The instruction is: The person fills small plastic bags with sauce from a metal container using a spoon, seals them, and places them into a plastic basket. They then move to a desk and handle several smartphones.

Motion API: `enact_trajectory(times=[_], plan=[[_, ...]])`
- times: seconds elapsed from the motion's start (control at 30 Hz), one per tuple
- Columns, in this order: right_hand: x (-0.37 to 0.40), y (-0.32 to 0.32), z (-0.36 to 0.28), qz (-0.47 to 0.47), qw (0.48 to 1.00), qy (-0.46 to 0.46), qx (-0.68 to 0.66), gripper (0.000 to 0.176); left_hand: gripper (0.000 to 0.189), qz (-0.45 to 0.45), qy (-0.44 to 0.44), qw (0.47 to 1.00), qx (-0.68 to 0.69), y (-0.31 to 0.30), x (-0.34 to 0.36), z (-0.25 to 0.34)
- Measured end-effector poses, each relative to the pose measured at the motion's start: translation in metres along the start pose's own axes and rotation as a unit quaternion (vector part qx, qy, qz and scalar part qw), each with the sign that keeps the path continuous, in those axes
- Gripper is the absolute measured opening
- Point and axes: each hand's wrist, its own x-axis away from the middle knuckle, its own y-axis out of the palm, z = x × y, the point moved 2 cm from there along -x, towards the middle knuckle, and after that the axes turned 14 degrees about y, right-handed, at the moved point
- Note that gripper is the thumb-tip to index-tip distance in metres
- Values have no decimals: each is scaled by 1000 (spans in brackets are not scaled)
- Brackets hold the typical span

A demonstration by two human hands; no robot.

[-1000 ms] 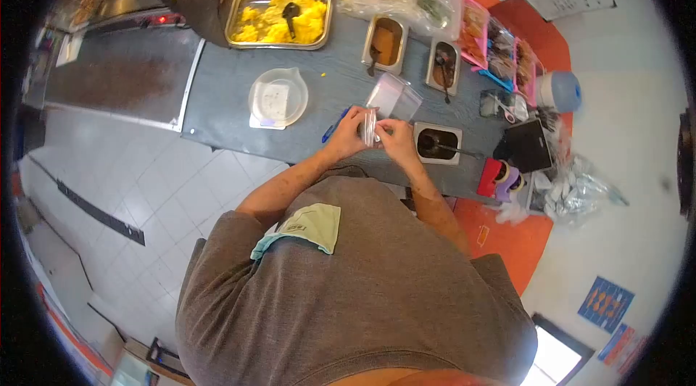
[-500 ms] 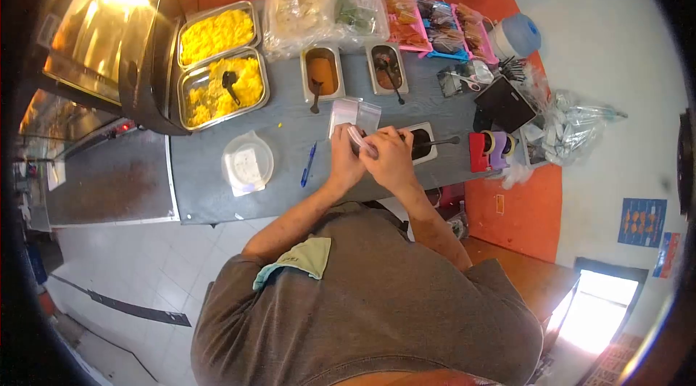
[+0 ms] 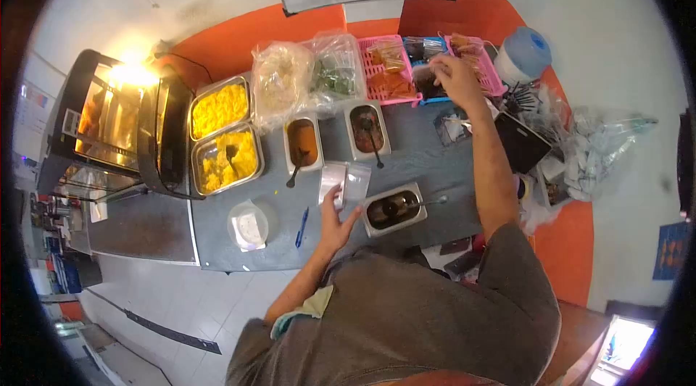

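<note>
My left hand (image 3: 335, 230) is open, thumb spread away from the fingers, and its fingertips touch a stack of small clear plastic bags (image 3: 355, 181) on the counter. Farther off, my right hand (image 3: 460, 83) reaches over the blue basket (image 3: 435, 100). Its thumb and fingertips pinch the top of a small plastic packet (image 3: 426, 80) with dark contents; the fingers partly cover it. Just right of my left hand stands a metal container of dark sauce (image 3: 378, 221) with a ladle (image 3: 428, 201) in it.
Behind are metal containers of orange sauce (image 3: 310, 138) and dark red sauce (image 3: 360, 141), and trays of yellow food (image 3: 250, 161). Pink baskets (image 3: 370, 60) flank the blue one. A blue pen (image 3: 301, 228) and round plastic tub (image 3: 259, 216) lie left. A tablet-like black panel (image 3: 520, 141) stands right.
My hands have parted. The right one has moved from the packet held between both hands up to the blue basket; the left has opened beside the plastic bags. The view has tilted upward.
</note>
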Motion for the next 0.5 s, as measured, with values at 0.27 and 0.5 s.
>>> enact_trajectory(times=[0.27, 0.5], plan=[[-198, 43, 170, 0, 996, -83, -23, 6, 68, 132, -148, 979, -34, -16, 77, -39], [-267, 94, 271, -86, 991, 86, 62, 9, 66, 166, -212, 961, -65, -10, 104, -44]])
